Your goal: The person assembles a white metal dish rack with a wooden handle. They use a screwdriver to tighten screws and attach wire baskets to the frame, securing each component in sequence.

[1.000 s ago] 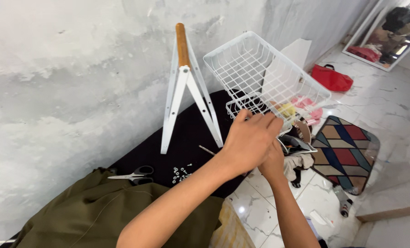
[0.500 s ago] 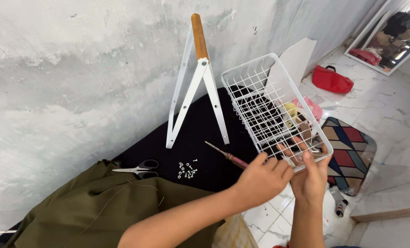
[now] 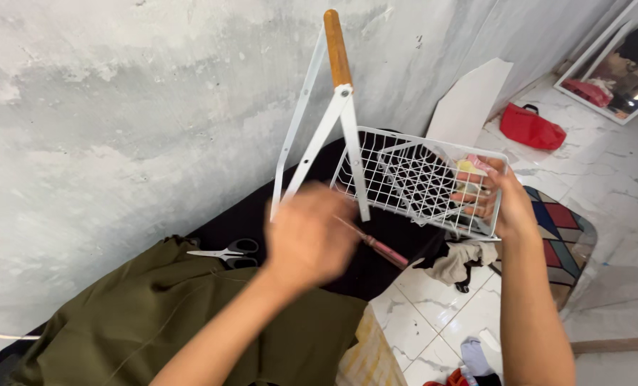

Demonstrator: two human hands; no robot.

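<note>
**Wire basket tipped on its side, screwdriver in the other hand**

The white wire basket sits right of center in the frame, tipped so its open side faces the camera, its long axis running left to right and sloping slightly down toward the right. Its mesh is bare inside; dark cloth shows through it.

The right hand grips the basket's right end, fingers curled through and over the wire rim, pinching something pale yellow and pink against it.

The left hand, blurred at center, is closed around the handle end of a red-handled screwdriver, which points down toward the right, just below the basket's lower edge.

A white folding frame with a wooden grip stands upright, its 2 legs spread in front of the basket's left end. Scissors lie at lower left, beside olive fabric. A red bag rests on the marble floor at upper right.
</note>
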